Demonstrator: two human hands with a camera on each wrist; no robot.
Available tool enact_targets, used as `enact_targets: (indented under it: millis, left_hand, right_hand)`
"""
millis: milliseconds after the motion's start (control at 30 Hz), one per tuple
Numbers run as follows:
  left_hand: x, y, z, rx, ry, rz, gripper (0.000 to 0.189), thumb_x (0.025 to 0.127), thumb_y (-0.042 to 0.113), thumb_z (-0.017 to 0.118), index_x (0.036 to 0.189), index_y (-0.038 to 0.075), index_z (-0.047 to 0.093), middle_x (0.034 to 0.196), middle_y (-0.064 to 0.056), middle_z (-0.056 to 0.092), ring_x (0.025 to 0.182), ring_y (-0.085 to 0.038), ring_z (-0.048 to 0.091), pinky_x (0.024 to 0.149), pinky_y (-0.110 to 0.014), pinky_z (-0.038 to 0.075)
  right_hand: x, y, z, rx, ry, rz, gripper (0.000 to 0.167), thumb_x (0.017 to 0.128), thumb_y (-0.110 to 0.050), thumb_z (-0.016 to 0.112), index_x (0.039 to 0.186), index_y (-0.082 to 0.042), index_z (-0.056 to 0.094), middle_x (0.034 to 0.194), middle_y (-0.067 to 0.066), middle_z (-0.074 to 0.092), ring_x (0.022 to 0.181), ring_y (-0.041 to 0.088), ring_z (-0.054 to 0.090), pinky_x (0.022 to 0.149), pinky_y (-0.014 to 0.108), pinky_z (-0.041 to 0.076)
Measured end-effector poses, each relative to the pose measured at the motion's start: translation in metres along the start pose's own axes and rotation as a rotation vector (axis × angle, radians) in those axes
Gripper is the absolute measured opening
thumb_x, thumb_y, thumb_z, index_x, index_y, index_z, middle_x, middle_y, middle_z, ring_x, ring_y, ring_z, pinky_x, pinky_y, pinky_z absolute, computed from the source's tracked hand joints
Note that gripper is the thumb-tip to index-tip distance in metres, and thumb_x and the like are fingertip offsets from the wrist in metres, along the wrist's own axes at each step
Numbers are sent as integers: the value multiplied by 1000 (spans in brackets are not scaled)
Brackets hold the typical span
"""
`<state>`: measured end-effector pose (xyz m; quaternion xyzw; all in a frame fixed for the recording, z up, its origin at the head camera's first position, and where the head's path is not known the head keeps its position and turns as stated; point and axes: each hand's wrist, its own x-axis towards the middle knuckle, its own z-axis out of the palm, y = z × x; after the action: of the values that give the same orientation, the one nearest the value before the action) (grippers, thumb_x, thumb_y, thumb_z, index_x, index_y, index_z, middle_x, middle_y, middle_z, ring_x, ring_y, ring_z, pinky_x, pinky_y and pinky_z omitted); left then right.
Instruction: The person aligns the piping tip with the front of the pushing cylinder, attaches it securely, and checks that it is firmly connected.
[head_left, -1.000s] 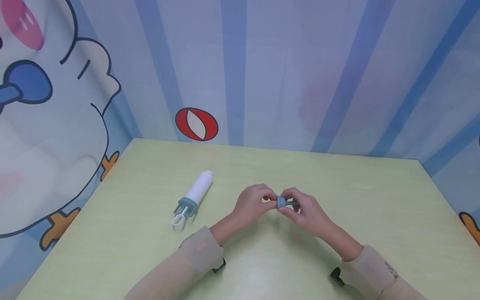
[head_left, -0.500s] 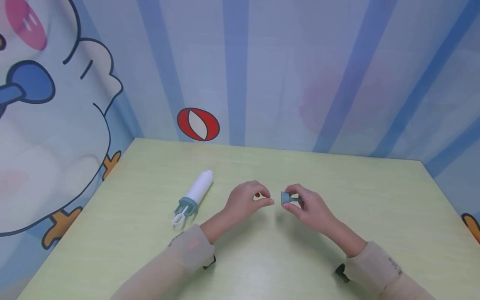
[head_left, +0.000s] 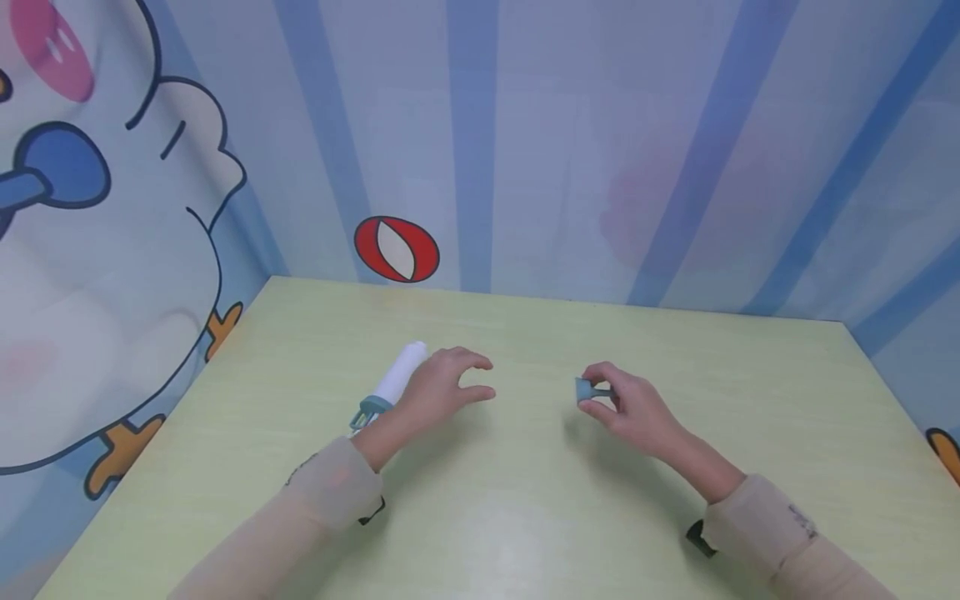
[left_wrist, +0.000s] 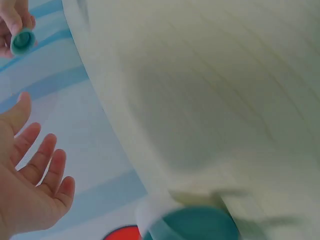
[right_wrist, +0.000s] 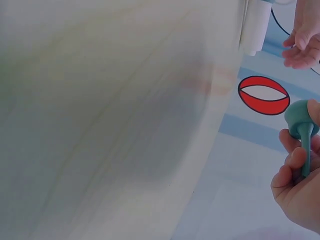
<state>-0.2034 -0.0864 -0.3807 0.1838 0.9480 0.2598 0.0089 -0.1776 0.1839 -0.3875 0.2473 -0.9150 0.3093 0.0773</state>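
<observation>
Soft, even light; head view fairly sharp. Faint glare on table [head_left: 510, 533], diffuse shadows under arms [head_left: 270, 525]. Wrist views dimmer; left blurs tube [left_wrist: 200, 225].

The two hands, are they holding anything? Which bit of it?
The right hand pinches the small teal piece by its wide, round end. The left hand holds nothing.

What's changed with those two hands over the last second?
The left hand has come away from the small teal piece and moved left, fingers open; in the head view it now partly covers the white tube. The right hand has shifted slightly right but still grips the piece. The tube stayed lying on the table.
</observation>
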Motion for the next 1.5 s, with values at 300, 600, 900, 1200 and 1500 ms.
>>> enact_targets:
  millis: [300,600,900,1200,1500]
  left_hand:
    - [-1,-34,-19,99,-29,-56,54,76,34,68,123,15,51,127,-7,50,119,-27,43,97,-45,35]
    - [-2,-57,-26,155,-102,-182,69,75,36,67,134,14,38,139,-15,33,124,-34,34,97,-54,31]
    - [-1,-72,-25,114,-141,-310,80,76,35,67,140,12,24,141,-19,25,120,-36,36,92,-52,38]
    - [-1,-78,-25,87,-158,-321,81,78,33,65,140,4,20,132,-20,40,110,-32,44,91,-49,39]
    - [-1,-79,-27,77,-161,-318,79,79,31,65,139,4,22,132,-19,42,109,-31,46,91,-48,40]
  right_hand:
    - [-1,12,-5,-40,-11,34,31,80,-18,64,107,-7,52,96,7,62,52,7,33,49,20,31]
    - [-2,20,-8,-74,-15,49,29,81,-19,63,106,-8,52,96,7,62,56,9,35,52,21,33]
    - [-4,27,-9,-102,-10,29,28,81,-18,64,105,-8,52,96,7,62,60,12,42,54,21,35]
    - [-4,31,-9,-119,-21,42,30,81,-18,64,106,-6,53,97,9,62,70,15,50,58,24,38]
    - [-6,34,-11,-125,-29,48,29,81,-18,63,106,-6,52,97,9,62,70,14,50,57,24,38]
